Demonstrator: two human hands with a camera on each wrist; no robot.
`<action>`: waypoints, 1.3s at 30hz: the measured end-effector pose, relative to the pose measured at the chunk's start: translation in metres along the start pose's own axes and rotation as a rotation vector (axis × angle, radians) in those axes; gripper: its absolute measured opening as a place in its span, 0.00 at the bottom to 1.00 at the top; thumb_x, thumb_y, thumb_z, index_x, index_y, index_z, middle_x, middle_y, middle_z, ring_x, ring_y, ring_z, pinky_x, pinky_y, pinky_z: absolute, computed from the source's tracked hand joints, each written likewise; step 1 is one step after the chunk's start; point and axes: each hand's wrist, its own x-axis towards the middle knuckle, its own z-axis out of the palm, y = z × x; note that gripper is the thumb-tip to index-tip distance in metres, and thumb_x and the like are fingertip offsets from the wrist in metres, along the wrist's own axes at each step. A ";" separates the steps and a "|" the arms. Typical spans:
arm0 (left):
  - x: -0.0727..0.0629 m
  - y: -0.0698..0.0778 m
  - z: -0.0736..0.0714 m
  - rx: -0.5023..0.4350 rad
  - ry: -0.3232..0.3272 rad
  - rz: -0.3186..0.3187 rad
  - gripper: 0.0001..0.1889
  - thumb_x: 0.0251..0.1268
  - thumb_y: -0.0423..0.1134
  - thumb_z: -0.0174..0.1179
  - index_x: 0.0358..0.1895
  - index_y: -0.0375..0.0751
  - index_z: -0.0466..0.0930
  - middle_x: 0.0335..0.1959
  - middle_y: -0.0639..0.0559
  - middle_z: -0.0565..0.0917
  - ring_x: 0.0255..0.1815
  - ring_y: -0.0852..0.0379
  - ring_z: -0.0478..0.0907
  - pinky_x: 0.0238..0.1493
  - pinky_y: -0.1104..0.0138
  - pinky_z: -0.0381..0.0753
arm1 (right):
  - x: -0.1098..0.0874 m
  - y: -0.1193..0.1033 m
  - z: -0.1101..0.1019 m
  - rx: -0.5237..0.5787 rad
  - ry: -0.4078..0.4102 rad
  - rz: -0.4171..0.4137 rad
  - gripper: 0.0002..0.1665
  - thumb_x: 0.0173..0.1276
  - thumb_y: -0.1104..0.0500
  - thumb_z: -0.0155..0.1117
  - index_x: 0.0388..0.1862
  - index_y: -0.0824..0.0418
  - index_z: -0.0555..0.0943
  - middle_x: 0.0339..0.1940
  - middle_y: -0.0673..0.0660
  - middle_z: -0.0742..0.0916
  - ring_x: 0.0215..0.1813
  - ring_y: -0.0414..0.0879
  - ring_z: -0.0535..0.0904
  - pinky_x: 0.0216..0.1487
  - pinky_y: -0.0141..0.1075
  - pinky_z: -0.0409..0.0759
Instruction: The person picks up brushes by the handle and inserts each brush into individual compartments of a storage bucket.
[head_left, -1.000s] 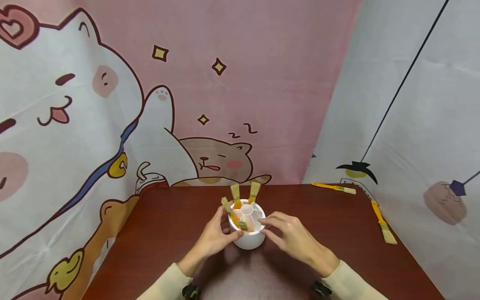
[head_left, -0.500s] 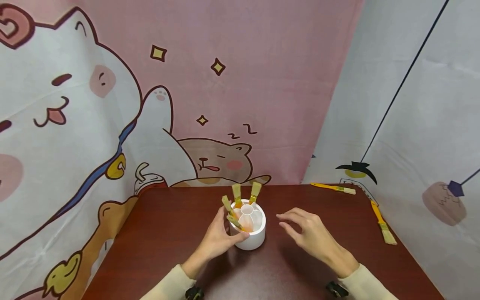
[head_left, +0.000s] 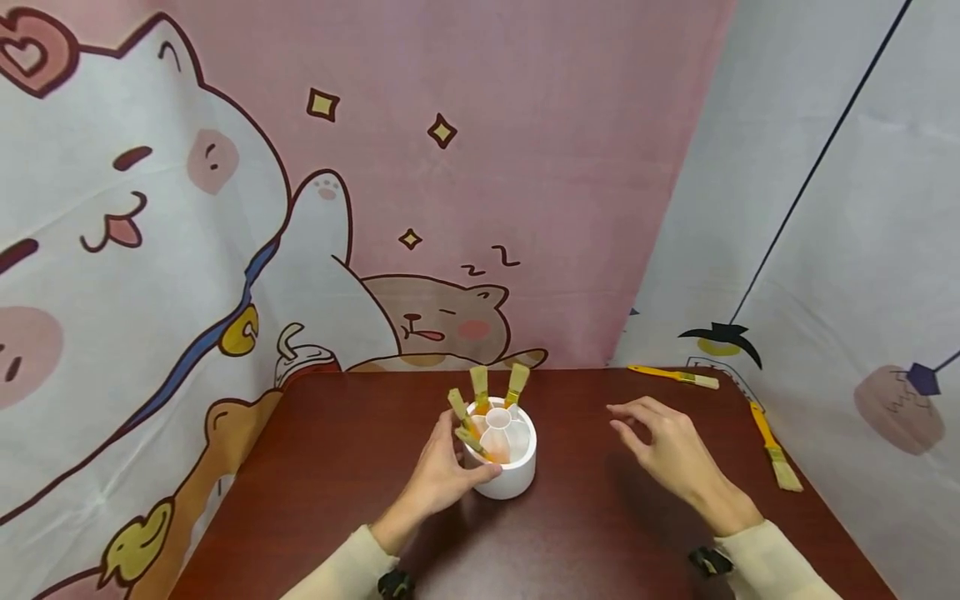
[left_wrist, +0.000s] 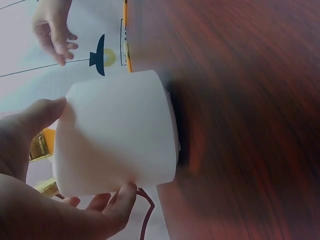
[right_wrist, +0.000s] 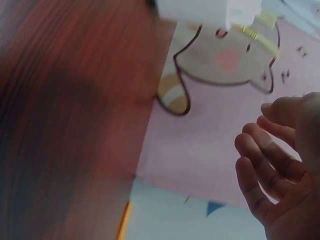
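Observation:
A white round holder (head_left: 516, 479) with petal-like compartments round a central ring stands on the table. My left hand (head_left: 435, 479) grips its left side, thumb at the near rim; the left wrist view shows fingers curled round the white wall (left_wrist: 115, 135). Several flat paint brushes stand in it, bristles up. Two lean at the back, one of them a brush (head_left: 517, 382) on the right; a near-left brush (head_left: 474, 442) tilts strongly outward. Right of the holder, my right hand (head_left: 675, 450) hovers above the table, fingers loosely bent, holding nothing in the right wrist view.
Two yellow-handled brushes lie at the table's right: one brush (head_left: 675, 377) along the back edge, another brush (head_left: 776, 450) near the right edge. Printed cloth (head_left: 570, 208) hangs behind and beside the dark wooden table (head_left: 337, 467).
My right hand has left the holder's rim and moved right. The near brush, upright in the front compartment before, now tilts left over the rim. My left hand stays on the holder.

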 end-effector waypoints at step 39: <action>-0.008 -0.002 0.012 0.060 0.121 -0.024 0.63 0.56 0.53 0.92 0.90 0.40 0.62 0.82 0.36 0.76 0.78 0.38 0.82 0.80 0.40 0.83 | -0.079 0.162 -0.047 -0.294 -0.256 0.644 0.30 0.76 0.59 0.74 0.66 0.81 0.84 0.65 0.90 0.79 0.57 0.89 0.80 0.50 0.79 0.81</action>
